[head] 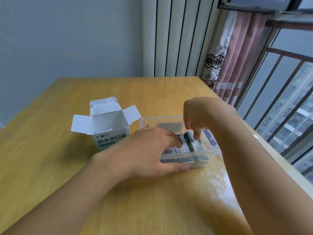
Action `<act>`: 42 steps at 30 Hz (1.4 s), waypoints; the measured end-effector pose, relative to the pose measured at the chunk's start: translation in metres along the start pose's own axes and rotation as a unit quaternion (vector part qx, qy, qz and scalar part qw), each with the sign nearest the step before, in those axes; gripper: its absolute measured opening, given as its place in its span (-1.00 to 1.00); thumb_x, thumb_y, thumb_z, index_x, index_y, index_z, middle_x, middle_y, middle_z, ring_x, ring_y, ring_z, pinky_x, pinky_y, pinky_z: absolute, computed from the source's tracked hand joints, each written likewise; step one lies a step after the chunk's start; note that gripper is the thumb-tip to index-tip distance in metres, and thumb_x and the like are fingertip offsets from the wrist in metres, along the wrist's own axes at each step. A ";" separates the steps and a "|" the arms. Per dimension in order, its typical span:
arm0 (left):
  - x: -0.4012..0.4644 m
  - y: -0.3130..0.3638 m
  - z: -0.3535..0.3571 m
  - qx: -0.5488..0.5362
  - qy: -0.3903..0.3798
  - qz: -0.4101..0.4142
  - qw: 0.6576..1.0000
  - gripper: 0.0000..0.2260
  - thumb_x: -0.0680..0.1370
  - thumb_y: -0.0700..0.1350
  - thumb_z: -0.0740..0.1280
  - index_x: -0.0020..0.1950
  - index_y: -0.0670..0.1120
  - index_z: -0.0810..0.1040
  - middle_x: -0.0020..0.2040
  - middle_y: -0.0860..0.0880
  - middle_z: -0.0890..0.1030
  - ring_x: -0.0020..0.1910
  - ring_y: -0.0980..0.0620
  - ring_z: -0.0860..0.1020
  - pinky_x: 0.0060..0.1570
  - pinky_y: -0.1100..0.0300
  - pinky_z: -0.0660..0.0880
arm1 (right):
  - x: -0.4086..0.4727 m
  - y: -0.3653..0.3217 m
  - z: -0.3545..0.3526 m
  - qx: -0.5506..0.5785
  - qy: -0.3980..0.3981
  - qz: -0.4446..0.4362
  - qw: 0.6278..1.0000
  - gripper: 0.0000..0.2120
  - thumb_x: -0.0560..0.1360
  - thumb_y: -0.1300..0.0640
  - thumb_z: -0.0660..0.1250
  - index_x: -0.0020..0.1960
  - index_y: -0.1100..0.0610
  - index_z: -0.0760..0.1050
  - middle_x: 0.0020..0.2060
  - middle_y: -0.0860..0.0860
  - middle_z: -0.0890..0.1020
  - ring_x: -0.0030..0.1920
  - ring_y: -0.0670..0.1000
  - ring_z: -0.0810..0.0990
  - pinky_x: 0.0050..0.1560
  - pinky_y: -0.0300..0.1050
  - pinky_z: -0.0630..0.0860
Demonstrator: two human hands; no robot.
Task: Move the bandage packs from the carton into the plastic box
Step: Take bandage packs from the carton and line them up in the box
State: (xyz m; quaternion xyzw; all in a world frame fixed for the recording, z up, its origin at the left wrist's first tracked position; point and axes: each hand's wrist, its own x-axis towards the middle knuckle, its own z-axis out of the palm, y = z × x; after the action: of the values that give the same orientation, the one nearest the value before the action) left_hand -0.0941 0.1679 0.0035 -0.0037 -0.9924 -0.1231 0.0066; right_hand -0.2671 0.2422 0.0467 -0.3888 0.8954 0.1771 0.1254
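A white carton (108, 131) with open flaps stands on the wooden table, left of a clear plastic box (210, 154). Several small white-and-dark bandage packs (197, 146) lie inside the box. My left hand (145, 153) holds the box's near left side, thumb on the front wall and fingers reaching in onto the packs. My right hand (201, 114) comes down from above, its fingers curled and pinching a bandage pack that stands upright in the box. Inside the carton only a sliver of one pack shows at the front edge.
The wooden table (67, 167) reaches to a window edge on the right. A white radiator (176, 36) and a pink curtain (237, 53) stand behind the table's far right corner. Window bars (279, 92) run along the right.
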 end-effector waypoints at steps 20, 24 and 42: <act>0.001 -0.002 0.000 -0.016 0.003 -0.003 1.000 -0.43 0.49 0.42 0.24 0.40 0.16 0.48 0.33 0.28 0.49 0.33 0.19 0.42 0.32 0.08 0.42 | -0.014 -0.012 -0.007 -0.014 0.005 0.004 1.000 -0.48 0.26 0.06 0.67 0.17 0.10 0.62 -0.32 0.02 0.58 -0.08 0.17 0.69 0.11 0.08 0.62; -0.003 -0.006 -0.012 -0.079 0.032 -0.008 0.996 -0.48 0.49 0.41 0.25 0.34 0.16 0.53 0.30 0.31 0.51 0.29 0.29 0.43 0.31 0.14 0.43 | -0.031 -0.008 -0.016 0.014 0.031 -0.023 0.999 -0.57 0.29 0.06 0.64 0.13 0.05 0.65 -0.13 0.01 0.70 -0.19 0.07 0.69 0.07 0.04 0.63; -0.058 -0.113 -0.068 -0.255 -0.019 -0.289 0.923 -0.78 0.58 0.04 0.38 0.23 0.15 0.54 0.03 0.01 0.70 -0.07 -0.05 0.70 -0.27 0.12 0.55 | -0.032 -0.104 -0.003 0.222 0.211 -0.305 0.902 -0.76 0.41 0.14 0.55 0.07 -0.03 0.71 -0.32 -0.17 0.63 -0.34 -0.22 0.51 -0.30 -0.43 0.40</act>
State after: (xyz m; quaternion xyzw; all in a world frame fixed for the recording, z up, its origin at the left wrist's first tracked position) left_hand -0.0359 0.0417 0.0411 0.2792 -0.8853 -0.3687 -0.0496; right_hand -0.1689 0.1953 0.0379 -0.6330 0.7549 -0.1590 0.0646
